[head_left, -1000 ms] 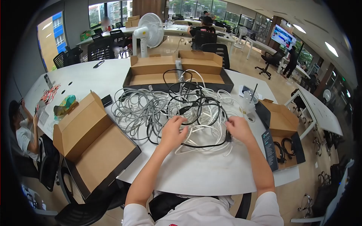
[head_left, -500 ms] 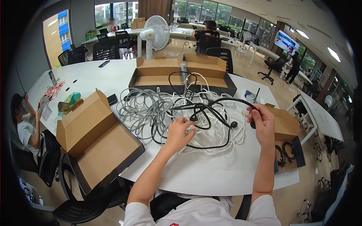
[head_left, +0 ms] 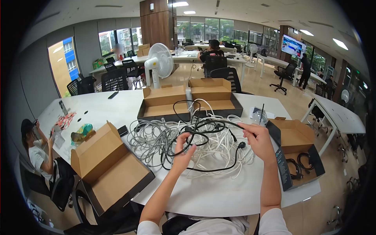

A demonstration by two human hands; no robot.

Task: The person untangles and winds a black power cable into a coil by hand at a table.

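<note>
- Black, round flexible cable (head_left: 227, 122) lies over a tangled heap of grey and white cords (head_left: 156, 137) on a white tabletop (head_left: 219, 196), its loops curling at left.
- Right hand (head_left: 257, 140) pinches one stretch, apparently to keep it above the heap; its long axis runs roughly left to right, toward the hand.
- Left hand (head_left: 182, 153), thumb and fingers parted, hovers beside the loops, perhaps to steady them; contact cannot be told.

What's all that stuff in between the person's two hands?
Between the left hand and the right hand, the head view shows tangled black cables and white cables, with a black plug near the right hand.
</note>
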